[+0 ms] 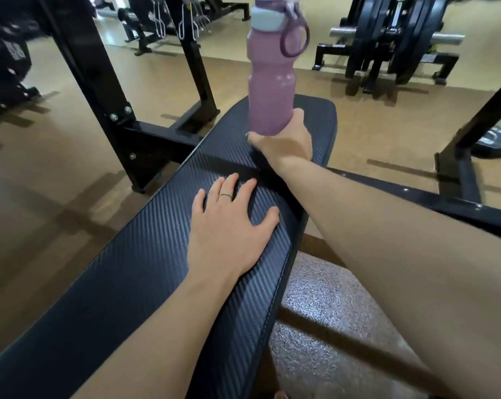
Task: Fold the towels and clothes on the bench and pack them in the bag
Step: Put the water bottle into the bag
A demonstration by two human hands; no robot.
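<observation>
On the black padded table (145,272), the left hand (229,226) lies flat with fingers spread. Farther along, the right hand (283,142) grips the base of an upright pink water bottle (270,82). Weight plates (393,33) stand on the floor behind.

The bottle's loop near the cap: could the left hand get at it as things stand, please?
Probably yes. The left hand lies flat on the bench holding nothing, and the loop hangs free; the right hand grips only the bottle's base.
</observation>
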